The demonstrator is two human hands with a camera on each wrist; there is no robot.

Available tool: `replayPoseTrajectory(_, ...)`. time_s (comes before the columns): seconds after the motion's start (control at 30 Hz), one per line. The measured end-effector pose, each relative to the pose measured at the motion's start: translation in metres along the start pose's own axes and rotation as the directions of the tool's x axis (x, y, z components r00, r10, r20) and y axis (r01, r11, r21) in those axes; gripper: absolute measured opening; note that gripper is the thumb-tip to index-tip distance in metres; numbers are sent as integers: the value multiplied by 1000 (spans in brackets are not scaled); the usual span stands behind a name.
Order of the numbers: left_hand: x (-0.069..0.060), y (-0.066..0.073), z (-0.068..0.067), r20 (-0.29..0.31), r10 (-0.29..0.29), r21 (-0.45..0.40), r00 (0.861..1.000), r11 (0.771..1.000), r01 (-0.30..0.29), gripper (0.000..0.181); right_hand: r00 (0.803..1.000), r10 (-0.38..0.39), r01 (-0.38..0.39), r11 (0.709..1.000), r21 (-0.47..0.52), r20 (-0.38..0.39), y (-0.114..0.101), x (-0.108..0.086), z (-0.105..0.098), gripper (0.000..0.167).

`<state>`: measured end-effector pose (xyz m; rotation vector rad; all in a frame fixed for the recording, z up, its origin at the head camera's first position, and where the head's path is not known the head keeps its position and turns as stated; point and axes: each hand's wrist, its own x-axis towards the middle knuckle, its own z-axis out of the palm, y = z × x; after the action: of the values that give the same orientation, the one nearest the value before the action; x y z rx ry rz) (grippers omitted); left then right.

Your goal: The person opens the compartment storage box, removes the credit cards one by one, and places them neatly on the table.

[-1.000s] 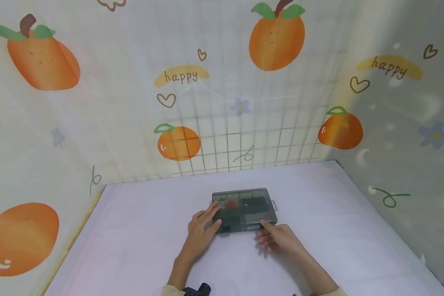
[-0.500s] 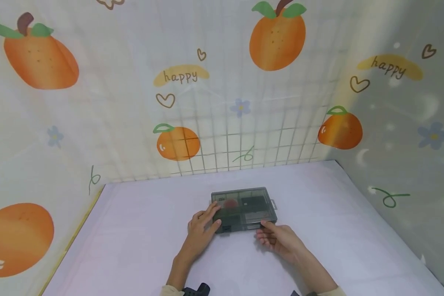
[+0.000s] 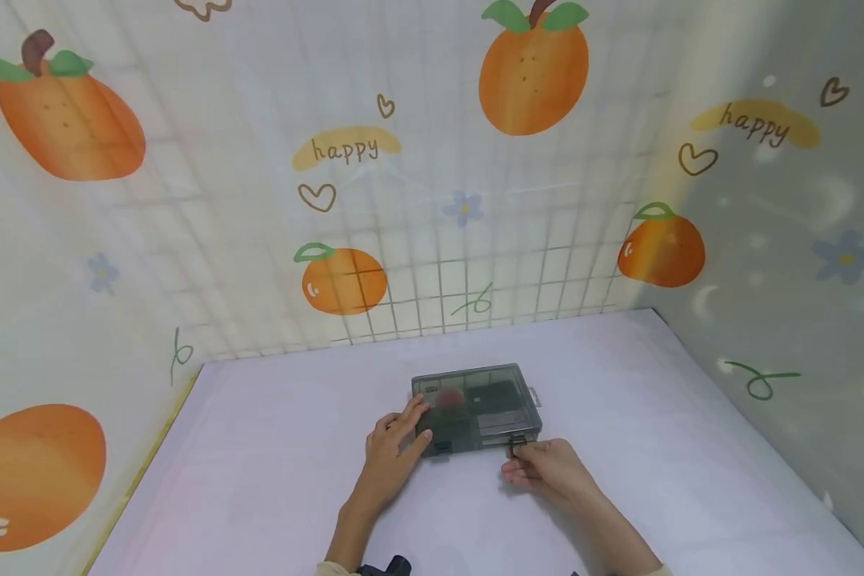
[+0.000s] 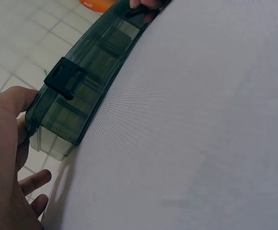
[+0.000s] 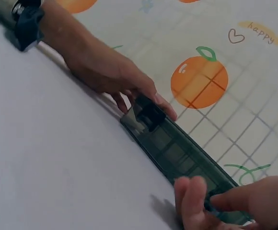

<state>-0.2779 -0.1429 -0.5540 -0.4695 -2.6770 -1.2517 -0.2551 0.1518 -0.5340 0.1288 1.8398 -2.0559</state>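
A dark, see-through compartment box (image 3: 475,400) with its lid down lies on the white table. A reddish round thing and dark shapes show dimly through the lid. My left hand (image 3: 389,456) holds the box's left front corner, fingertips on the lid and thumb at the front edge. At the right end of the front side, my right hand (image 3: 547,468) pinches a dark latch (image 3: 518,440), which tilts outward. The other front latch (image 4: 64,79), beside my left thumb, lies against the box in the left wrist view. Fingers partly hide the right latch.
White table surface (image 3: 274,448) surrounds the box. A curtain (image 3: 223,240) printed with oranges hangs behind and at both sides, with a wire grid (image 3: 454,296) showing through at the back. A small tab (image 3: 535,398) juts from the box's right side.
My right thumb has moved down from the lid's front edge, and the right latch now shows tilted outward. My left hand stays on its corner. The head view has shifted slightly.
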Motion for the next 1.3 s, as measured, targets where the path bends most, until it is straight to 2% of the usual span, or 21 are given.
replayPoseTrajectory(0.07, 0, 0, 1, -6, 1, 1, 1000, 1000, -1, 55, 996, -49, 37, 988, -148, -81, -2, -5, 0, 35)
replayPoseTrajectory(0.1, 0, -1, 1, -6, 2, -1, 1000, 1000, -2, 55, 989, -82, 50, 969, -242, -125, -4, -10, 1, 36)
replayPoseTrajectory(0.13, 0, -1, 1, -6, 1, 1, 1000, 1000, -1, 56, 981, -113, 53, 939, -340, -159, -6, -14, 2, 36)
replayPoseTrajectory(0.2, 0, 0, 1, -3, -2, -1, 1000, 1000, 2, 55, 962, -179, 52, 860, -508, -205, -10, -22, 5, 31)
replayPoseTrajectory(0.23, 0, 1, 0, 0, -3, 1, 1000, 1000, 3, 55, 957, -211, 61, 820, -569, -201, -9, -24, 6, 30)
replayPoseTrajectory(0.27, -1, 1, 0, 1, -7, 2, 1000, 1000, 7, 55, 959, -227, 85, 802, -592, -170, -9, -26, 8, 30)
replayPoseTrajectory(0.3, -1, 1, -1, 0, -8, 2, 1000, 1000, 8, 55, 963, -236, 118, 800, -589, -128, -7, -26, 11, 30)
replayPoseTrajectory(0.33, -1, 2, -1, -3, -6, 3, 1000, 1000, 6, 55, 968, -237, 150, 811, -566, -83, -5, -25, 13, 30)
replayPoseTrajectory(0.43, -2, 3, -1, -14, 5, 6, 1000, 1000, -4, 54, 975, -218, 218, 882, -417, 49, 2, -17, 23, 34)
replayPoseTrajectory(0.5, -3, 3, -1, -17, 8, 8, 1000, 1000, -7, 54, 974, -201, 223, 920, -324, 100, 5, -12, 31, 36)
replayPoseTrajectory(0.6, -3, 2, 0, -18, 6, 12, 1000, 1000, -6, 54, 972, -181, 211, 951, -227, 149, 8, -4, 42, 40)
replayPoseTrajectory(0.7, -3, 0, 1, -20, 6, 13, 1000, 1000, -6, 55, 971, -165, 196, 963, -183, 173, 9, 2, 51, 44)
replayPoseTrajectory(0.87, -2, -1, 1, -27, 1, 15, 1000, 1000, 0, 53, 976, -148, 173, 973, -153, 162, 7, 12, 66, 47)
replayPoseTrajectory(0.97, -2, -1, 1, -35, 0, 17, 999, 1000, 0, 53, 981, -113, 132, 984, -117, 158, 7, 18, 74, 50)
replayPoseTrajectory(1.17, -3, 1, 4, -7, 5, 18, 1000, 1000, -5, 55, 990, -41, 50, 997, -65, 133, 6, 19, 86, 56)
replayPoseTrajectory(1.3, -2, 0, 3, -23, 17, 38, 1000, 999, -16, 55, 991, -23, 24, 1000, -6, 133, 6, 21, 94, 60)
